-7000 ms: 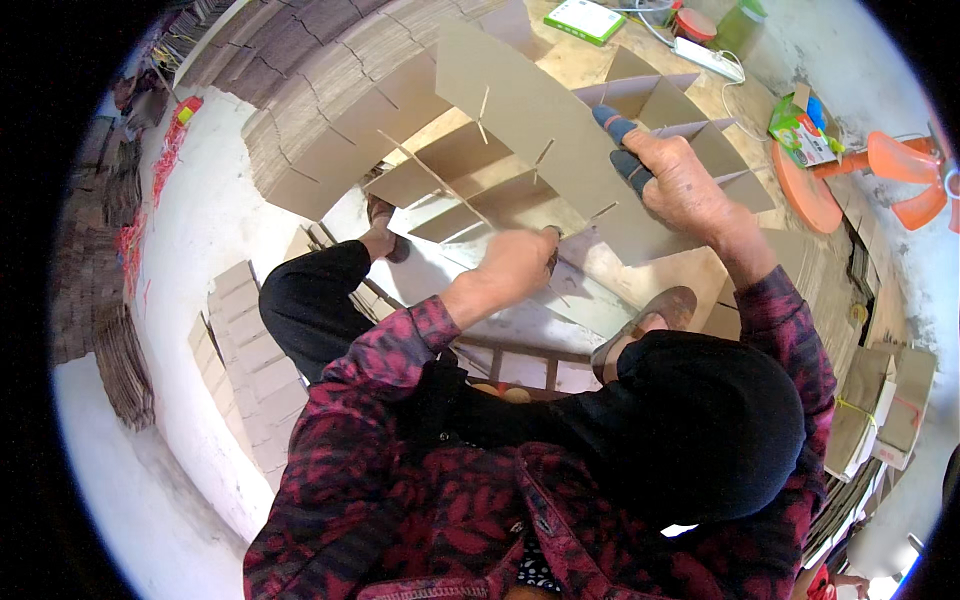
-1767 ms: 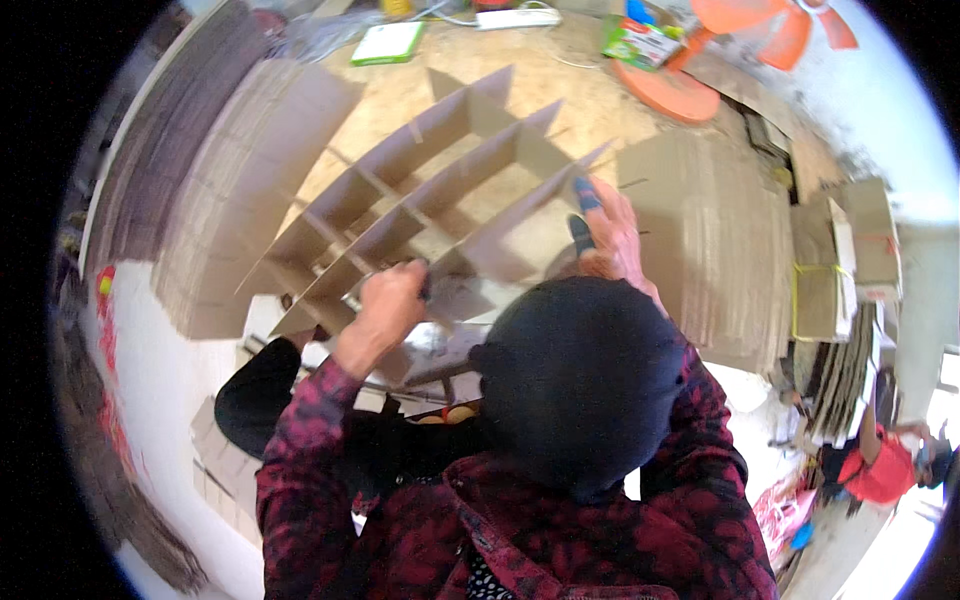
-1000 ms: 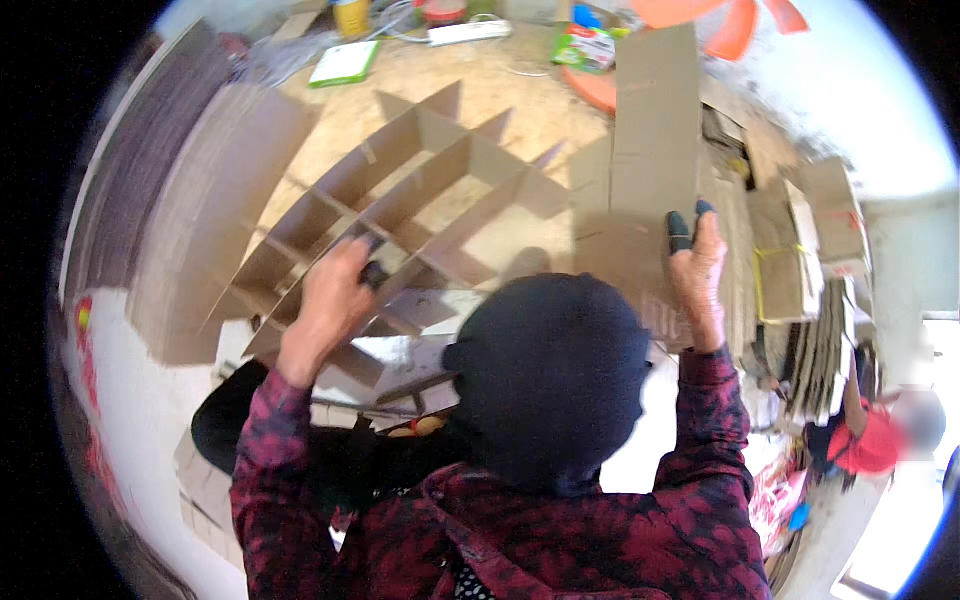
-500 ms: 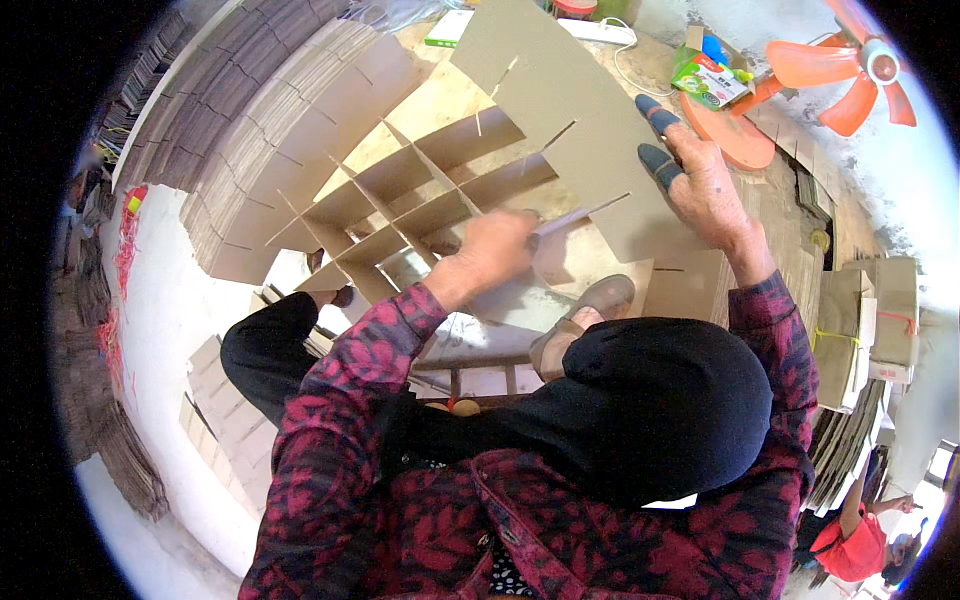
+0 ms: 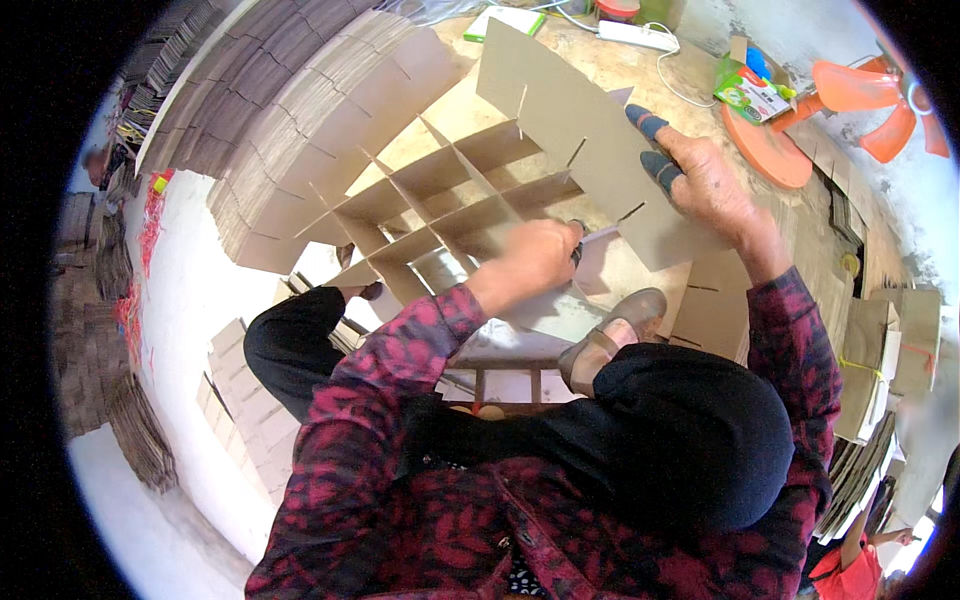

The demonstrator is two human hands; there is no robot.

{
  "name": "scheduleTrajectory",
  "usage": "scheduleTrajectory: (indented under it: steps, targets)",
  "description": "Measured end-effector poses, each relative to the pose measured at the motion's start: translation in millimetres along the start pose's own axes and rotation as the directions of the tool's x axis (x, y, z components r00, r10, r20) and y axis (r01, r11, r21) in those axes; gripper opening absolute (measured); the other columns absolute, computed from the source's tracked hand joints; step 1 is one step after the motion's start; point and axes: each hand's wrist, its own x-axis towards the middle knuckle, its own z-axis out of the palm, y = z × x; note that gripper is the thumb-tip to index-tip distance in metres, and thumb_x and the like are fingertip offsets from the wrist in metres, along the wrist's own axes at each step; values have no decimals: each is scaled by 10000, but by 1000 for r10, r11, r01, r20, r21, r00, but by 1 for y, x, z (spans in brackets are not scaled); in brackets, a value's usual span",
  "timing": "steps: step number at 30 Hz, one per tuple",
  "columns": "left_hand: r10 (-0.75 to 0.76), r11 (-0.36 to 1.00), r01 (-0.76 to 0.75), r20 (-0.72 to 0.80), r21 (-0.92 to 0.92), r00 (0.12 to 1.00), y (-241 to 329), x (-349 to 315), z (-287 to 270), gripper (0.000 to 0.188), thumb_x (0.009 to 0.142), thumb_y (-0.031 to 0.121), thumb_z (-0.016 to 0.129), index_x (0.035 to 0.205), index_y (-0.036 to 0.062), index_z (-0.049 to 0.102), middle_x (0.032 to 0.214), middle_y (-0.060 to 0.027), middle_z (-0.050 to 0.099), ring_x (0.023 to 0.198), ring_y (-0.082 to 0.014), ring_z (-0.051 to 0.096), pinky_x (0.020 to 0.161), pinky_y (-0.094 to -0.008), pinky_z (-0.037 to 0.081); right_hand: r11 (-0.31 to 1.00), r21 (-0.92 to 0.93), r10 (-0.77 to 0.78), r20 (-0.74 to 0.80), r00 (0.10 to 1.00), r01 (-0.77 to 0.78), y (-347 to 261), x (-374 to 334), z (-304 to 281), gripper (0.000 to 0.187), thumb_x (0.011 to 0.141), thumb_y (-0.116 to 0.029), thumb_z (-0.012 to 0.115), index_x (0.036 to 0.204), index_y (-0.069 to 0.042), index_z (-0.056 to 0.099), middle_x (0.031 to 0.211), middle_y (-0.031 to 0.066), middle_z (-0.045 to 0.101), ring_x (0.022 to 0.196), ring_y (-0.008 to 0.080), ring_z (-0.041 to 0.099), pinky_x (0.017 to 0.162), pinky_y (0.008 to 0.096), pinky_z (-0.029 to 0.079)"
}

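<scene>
A wide slotted cardboard divider panel (image 5: 560, 110) leans at an angle over the right end of a cardboard partition grid (image 5: 440, 215). My right hand (image 5: 712, 195) holds the panel at its right edge, two fingers in dark finger covers lying on its face. Closed and slightly blurred, my left hand (image 5: 530, 262) grips the end of a cross strip at the grid's right side, near the panel's lower slots. A dark finger cover shows on it too. What its thumb does is hidden. The grid's cells stand upright, interlocked through slots.
Tall stacks of slotted cardboard (image 5: 300, 120) stand at the left. An orange fan (image 5: 770, 150), a small green-and-white box (image 5: 752, 92) and a white power strip (image 5: 637, 36) sit at the back right. Tied cardboard bundles (image 5: 865, 365) are at the right. A person in red (image 5: 848, 575) appears lower right.
The whole view has shifted, so the scene sits lower and farther right. Against the grid, my right hand and the panel's right end have come slightly left; my left hand has moved slightly right.
</scene>
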Motion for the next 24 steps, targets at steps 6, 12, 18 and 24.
scheduleTrajectory:
  steps: [6,12,18,24]
  targets:
    - [0,1000,0,29,2,1000,3,4,-1,188,730,215,628,837,60,625,789,-187,654,774,-386,648,674,-496,514,1000,21,-17,24,1000,16,2,-2,21,455,747,31,546,1192,-65,563,893,253,619,855,438,603,722,453,492]
    - [-34,999,34,24,-1,999,2,3,0,195,735,200,626,858,49,633,808,-186,663,791,-369,658,689,-475,523,997,-77,5,73,997,1,11,-9,64,321,700,42,519,1012,-33,539,835,228,621,792,439,601,683,499,489]
    - [-63,998,65,120,-13,991,9,8,-14,214,745,88,578,945,24,620,891,-197,664,860,-360,656,732,-454,528,966,-259,43,167,985,2,27,-23,110,219,714,-15,548,929,-55,530,820,193,639,760,412,616,653,500,498]
    - [278,905,-298,-108,-304,955,-14,-45,-43,339,708,-22,548,1046,-37,543,1302,-282,434,1253,-430,399,1012,-469,389,967,-253,19,73,997,0,6,23,84,279,724,-42,537,1002,-27,549,892,213,623,847,407,600,722,492,485]
